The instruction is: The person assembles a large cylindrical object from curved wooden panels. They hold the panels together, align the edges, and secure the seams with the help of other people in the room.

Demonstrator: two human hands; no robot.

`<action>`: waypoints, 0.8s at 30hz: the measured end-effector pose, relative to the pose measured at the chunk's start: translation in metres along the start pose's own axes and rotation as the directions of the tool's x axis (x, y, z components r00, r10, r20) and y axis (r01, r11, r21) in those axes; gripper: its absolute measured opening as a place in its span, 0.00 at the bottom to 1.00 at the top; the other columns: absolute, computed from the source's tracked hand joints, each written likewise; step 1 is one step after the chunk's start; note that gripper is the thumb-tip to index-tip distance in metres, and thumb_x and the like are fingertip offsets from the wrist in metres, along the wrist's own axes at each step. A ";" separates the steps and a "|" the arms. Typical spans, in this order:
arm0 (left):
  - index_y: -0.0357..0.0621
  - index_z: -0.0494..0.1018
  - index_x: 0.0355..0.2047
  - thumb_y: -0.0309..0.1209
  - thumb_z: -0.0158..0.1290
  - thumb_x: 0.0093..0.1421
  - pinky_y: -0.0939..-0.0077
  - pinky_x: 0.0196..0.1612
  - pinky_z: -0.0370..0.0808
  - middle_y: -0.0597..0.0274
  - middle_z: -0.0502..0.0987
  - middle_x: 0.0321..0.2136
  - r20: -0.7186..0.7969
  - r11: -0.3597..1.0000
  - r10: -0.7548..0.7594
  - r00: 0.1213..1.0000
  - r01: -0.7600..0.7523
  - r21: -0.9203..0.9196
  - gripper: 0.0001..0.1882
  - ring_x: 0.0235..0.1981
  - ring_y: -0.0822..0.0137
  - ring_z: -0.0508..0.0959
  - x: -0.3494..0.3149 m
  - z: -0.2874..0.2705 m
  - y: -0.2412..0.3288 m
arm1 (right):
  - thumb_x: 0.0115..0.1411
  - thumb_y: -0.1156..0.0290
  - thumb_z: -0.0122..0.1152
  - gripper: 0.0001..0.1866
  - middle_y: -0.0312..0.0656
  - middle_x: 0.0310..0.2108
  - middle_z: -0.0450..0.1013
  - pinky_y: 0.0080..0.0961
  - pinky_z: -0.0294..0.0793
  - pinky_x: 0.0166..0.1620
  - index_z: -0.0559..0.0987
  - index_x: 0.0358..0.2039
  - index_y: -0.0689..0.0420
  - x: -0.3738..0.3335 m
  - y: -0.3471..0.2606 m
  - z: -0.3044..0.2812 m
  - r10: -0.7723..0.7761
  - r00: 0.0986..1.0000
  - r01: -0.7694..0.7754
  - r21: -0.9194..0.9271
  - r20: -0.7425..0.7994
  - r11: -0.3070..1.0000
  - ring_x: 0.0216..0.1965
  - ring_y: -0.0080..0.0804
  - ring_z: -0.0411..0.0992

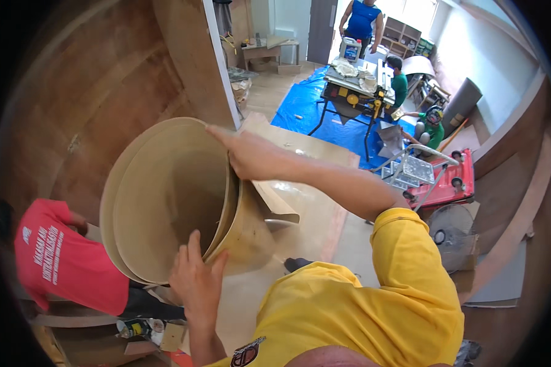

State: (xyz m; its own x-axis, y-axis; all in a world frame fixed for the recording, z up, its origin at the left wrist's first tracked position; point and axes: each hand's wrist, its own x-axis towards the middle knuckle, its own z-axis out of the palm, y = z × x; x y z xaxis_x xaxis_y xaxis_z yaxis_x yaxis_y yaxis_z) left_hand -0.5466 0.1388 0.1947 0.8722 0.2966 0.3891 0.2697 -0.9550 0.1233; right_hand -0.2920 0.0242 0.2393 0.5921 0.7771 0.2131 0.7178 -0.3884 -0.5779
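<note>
Tube (159, 189) of thin, tan, curled sheeting, its layers overlapping at the rim, held by a person in a yellow shirt (361, 293). It is off the floor, its open mouth turned up toward the viewer, and in this view it covers part of the left edge of a pale board (324, 156) lying on the floor. The right hand (251, 157) is clamped on the far right of the rim, index finger stretched along it. The left hand (196, 275) is at the near rim, fingers close together, thumb spread apart from them; whether it grips firmly, I cannot tell. To the left, a worker in a red shirt (73, 260) bends over. Beyond, a worktop (373, 72) stands on a blue tarp (297, 110), a white jug (350, 50) at its far left corner. Three other people are near it. On the right are a step stool (415, 170), a red cart (456, 192) and a fan (450, 235).
</note>
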 end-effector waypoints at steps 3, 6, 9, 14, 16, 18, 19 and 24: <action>0.47 0.74 0.46 0.40 0.64 0.55 0.64 0.37 0.71 0.61 0.74 0.30 -0.055 0.996 0.071 0.996 -0.074 -0.044 0.21 0.34 0.59 0.77 0.010 0.021 0.006 | 0.56 0.80 0.50 0.37 0.64 0.30 0.76 0.50 0.74 0.42 0.59 0.69 0.57 -0.014 0.006 -0.002 0.014 0.988 -0.003 0.071 -0.156 0.997 0.34 0.63 0.76; 0.49 0.74 0.38 0.40 0.63 0.56 0.64 0.36 0.71 0.63 0.74 0.29 -0.083 0.990 0.132 0.988 -0.127 0.063 0.14 0.32 0.60 0.77 0.010 0.033 0.013 | 0.57 0.79 0.48 0.36 0.61 0.26 0.74 0.49 0.74 0.40 0.62 0.69 0.53 -0.054 -0.006 0.033 0.100 0.980 -0.080 0.119 -0.175 0.990 0.28 0.59 0.76; 0.49 0.72 0.33 0.39 0.61 0.57 0.63 0.36 0.70 0.64 0.75 0.28 -0.152 0.995 0.088 0.985 -0.080 0.056 0.11 0.31 0.60 0.77 0.011 0.034 0.007 | 0.58 0.78 0.49 0.35 0.61 0.24 0.73 0.47 0.74 0.37 0.62 0.69 0.52 -0.098 -0.026 0.063 0.140 0.966 -0.080 0.262 -0.218 0.962 0.28 0.58 0.76; 0.47 0.75 0.36 0.33 0.58 0.60 0.61 0.35 0.73 0.62 0.76 0.28 -0.095 0.992 0.049 0.994 -0.059 -0.110 0.07 0.30 0.53 0.79 0.007 0.021 -0.017 | 0.62 0.80 0.47 0.30 0.53 0.20 0.74 0.39 0.78 0.31 0.63 0.66 0.57 -0.088 -0.070 0.082 0.282 0.949 -0.182 0.487 -0.139 0.854 0.20 0.45 0.77; 0.47 0.76 0.36 0.33 0.58 0.60 0.59 0.35 0.73 0.60 0.77 0.29 -0.054 0.981 0.047 0.997 -0.057 -0.185 0.07 0.31 0.53 0.79 0.004 0.010 -0.027 | 0.62 0.82 0.46 0.29 0.49 0.18 0.74 0.34 0.78 0.27 0.64 0.65 0.60 -0.083 -0.086 0.096 0.315 0.942 -0.208 0.536 -0.115 0.818 0.17 0.36 0.77; 0.46 0.76 0.37 0.33 0.58 0.60 0.58 0.35 0.73 0.59 0.78 0.30 -0.068 0.964 0.043 0.997 -0.059 -0.260 0.08 0.32 0.52 0.80 -0.003 0.006 -0.040 | 0.61 0.82 0.45 0.28 0.46 0.18 0.73 0.31 0.77 0.26 0.64 0.64 0.63 -0.070 -0.090 0.104 0.310 0.951 -0.208 0.714 -0.014 0.668 0.18 0.33 0.76; 0.46 0.76 0.37 0.34 0.58 0.60 0.57 0.36 0.73 0.58 0.79 0.30 -0.098 0.953 0.031 0.995 -0.059 -0.297 0.08 0.33 0.52 0.80 -0.007 0.006 -0.045 | 0.60 0.83 0.45 0.27 0.45 0.18 0.73 0.29 0.76 0.25 0.64 0.63 0.65 -0.064 -0.091 0.108 0.311 0.950 -0.222 0.788 0.042 0.574 0.18 0.32 0.76; 0.47 0.77 0.37 0.37 0.56 0.61 0.58 0.36 0.75 0.55 0.80 0.29 0.060 0.897 0.093 0.994 -0.057 -0.439 0.10 0.34 0.50 0.81 -0.006 -0.012 -0.060 | 0.64 0.80 0.46 0.19 0.41 0.19 0.74 0.21 0.76 0.24 0.70 0.55 0.67 -0.042 -0.117 0.106 0.091 0.985 0.007 0.570 -0.143 0.822 0.17 0.25 0.74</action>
State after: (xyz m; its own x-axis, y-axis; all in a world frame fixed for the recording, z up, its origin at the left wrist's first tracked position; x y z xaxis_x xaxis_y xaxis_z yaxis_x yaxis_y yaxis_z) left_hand -0.5725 0.1940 0.1957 0.9162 0.2061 0.3437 0.0129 -0.8723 0.4887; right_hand -0.4397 0.0890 0.2142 0.7016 0.6593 0.2703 0.3851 -0.0317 -0.9223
